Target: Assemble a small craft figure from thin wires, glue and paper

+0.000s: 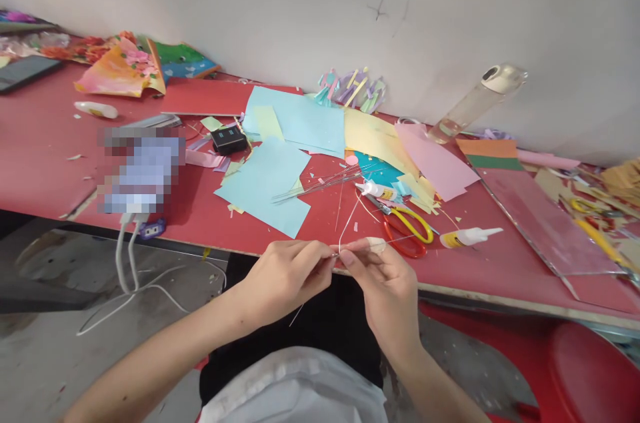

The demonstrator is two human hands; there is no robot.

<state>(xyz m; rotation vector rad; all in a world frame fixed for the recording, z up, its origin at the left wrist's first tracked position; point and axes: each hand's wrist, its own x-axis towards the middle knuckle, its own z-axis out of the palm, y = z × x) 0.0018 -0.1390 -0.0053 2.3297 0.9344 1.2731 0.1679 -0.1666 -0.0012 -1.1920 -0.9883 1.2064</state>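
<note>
Just over the table's front edge, my left hand (290,269) and my right hand (385,279) meet fingertip to fingertip. Both are closed in a pinch around a thin metal wire, whose ends stick out below my left hand and past my right. A narrow white string (348,223) rises from between the fingertips toward the table; which hand grips it, I cannot tell. A pale wrap covers one finger of my right hand. Beyond the hands lie scissors (415,223) with yellow and red handles, a white glue bottle (377,191) and loose thin wires (320,184).
Blue paper sheets (270,183), yellow paper (377,139) and pink paper (437,163) cover the red table (45,143). A second glue bottle (470,237) lies at right. A clear drinking bottle (473,106) leans near the wall. A red stool (595,369) stands at lower right.
</note>
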